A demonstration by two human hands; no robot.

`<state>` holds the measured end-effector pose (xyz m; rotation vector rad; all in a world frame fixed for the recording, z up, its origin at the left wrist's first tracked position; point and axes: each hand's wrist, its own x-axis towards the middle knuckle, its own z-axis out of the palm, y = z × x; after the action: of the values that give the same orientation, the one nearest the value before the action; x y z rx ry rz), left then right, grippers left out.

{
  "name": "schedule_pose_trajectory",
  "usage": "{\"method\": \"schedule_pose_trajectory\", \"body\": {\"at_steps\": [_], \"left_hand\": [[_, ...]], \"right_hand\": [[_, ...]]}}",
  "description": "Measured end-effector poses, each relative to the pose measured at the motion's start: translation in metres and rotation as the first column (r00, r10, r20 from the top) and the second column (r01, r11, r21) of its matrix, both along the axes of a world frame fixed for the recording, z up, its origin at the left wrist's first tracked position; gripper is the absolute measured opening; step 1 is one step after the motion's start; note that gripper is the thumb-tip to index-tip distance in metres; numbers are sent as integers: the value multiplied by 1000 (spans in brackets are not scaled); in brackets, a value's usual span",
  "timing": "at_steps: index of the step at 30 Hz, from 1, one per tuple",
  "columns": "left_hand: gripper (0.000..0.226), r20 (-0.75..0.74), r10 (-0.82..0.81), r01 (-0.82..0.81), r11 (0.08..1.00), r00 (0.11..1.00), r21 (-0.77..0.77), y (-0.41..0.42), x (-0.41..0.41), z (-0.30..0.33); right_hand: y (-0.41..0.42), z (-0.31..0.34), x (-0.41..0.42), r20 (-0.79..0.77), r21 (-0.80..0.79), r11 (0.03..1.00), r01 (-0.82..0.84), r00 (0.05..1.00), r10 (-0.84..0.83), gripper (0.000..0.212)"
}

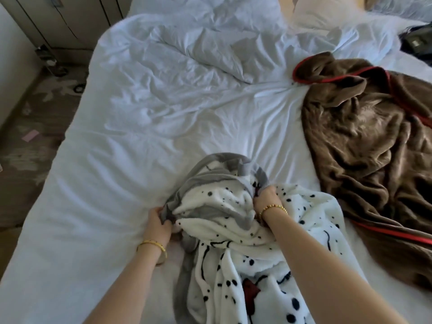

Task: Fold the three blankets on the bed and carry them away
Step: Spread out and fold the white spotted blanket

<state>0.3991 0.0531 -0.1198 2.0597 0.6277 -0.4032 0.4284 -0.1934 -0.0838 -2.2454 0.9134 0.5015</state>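
A white fleece blanket with black spots and a grey border [236,232] lies bunched at the near edge of the bed [117,183]. My left hand [159,223] grips its grey edge on the left side. My right hand [266,198] grips a fold of the same blanket near the top of the bunch. A brown blanket with red trim [364,141] lies crumpled on the right side of the bed, apart from both hands. A third blanket is not visible as such.
A rumpled white duvet [187,50] covers the far half of the bed, with pillows [327,10] behind it. A dark object [416,40] sits at the far right. Patterned carpet with small litter [30,127] lies left of the bed, beside a cabinet [58,22].
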Motion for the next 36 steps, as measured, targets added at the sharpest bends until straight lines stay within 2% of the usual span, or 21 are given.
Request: {"method": "schedule_pose_trajectory", "body": {"at_steps": [4, 6, 7, 8, 10, 12, 14, 16, 18, 20, 22, 23, 24, 26, 28, 31, 32, 33, 35, 36], "left_hand": [[22, -67, -190, 196, 976, 980, 92, 11, 4, 89], [19, 30, -246, 236, 954, 969, 188, 4, 18, 152], [18, 127, -225, 199, 961, 966, 195, -1, 27, 190], [18, 244, -170, 134, 979, 955, 156, -7, 35, 229], [21, 497, 25, -25, 1000, 867, -5, -17, 49, 313], [30, 716, 199, -183, 978, 669, -100, -20, 51, 394], [36, 810, 250, -258, 958, 530, -127, -14, 41, 457], [35, 819, 241, -266, 957, 520, -113, -5, 27, 493], [31, 803, 220, -287, 956, 555, -64, 6, 10, 500], [30, 750, 275, -329, 941, 602, -81, 12, -8, 490], [28, 671, 353, -376, 919, 652, -118, 16, -26, 466], [26, 633, 396, -393, 907, 665, -153, 16, -35, 457], [25, 588, 434, -410, 894, 683, -184, 17, -43, 446], [18, 514, 472, -411, 881, 716, -235, 19, -55, 430], [11, 473, 476, -467, 872, 741, -146, 26, -63, 419], [14, 401, 630, -579, 774, 666, -254, 43, -70, 416], [10, 372, 606, -556, 795, 703, -244, 49, -75, 421], [9, 315, 643, -550, 763, 698, -340, 54, -77, 424], [13, 347, 642, -544, 765, 683, -345, 63, -93, 422], [17, 409, 574, -513, 818, 709, -260, 67, -103, 414]], "right_hand": [[-8, 74, -22, 38, 48, 998, 28, 999, -30, 30], [-16, 131, -20, 139, 120, 989, 84, 985, -101, 29], [-19, 163, -17, 238, 138, 985, 108, 961, -138, 27], [-23, 200, -15, 362, 147, 978, 150, 912, -194, 24], [-31, 282, -17, 623, 224, 941, 254, 706, -338, 21], [-40, 358, -24, 761, 335, 896, 291, 477, -439, 22], [-51, 412, -39, 807, 376, 891, 253, 384, -449, 23], [-66, 441, -60, 804, 348, 909, 230, 425, -416, 18], [-79, 451, -83, 721, 325, 909, 262, 553, -417, 20], [-85, 446, -108, 533, 469, 841, 270, 673, -513, 6], [-84, 431, -132, 284, 673, 690, 265, 769, -572, 8], [-82, 422, -144, 205, 735, 633, 242, 811, -547, 3], [-78, 411, -153, 153, 764, 607, 220, 852, -501, 8], [-68, 391, -170, 88, 755, 626, 194, 916, -390, 14], [-53, 373, -184, 52, 694, 695, 186, 951, -306, 10], [-37, 357, -198, 6, 526, 825, 207, 969, -247, 20], [-34, 354, -202, 13, 457, 864, 213, 969, -247, 23], [-33, 352, -205, 53, 378, 899, 220, 965, -258, 25], [-33, 348, -209, 215, 157, 961, 228, 942, -258, 25], [-35, 344, -209, 296, 58, 970, 237, 924, -243, 22]]}}
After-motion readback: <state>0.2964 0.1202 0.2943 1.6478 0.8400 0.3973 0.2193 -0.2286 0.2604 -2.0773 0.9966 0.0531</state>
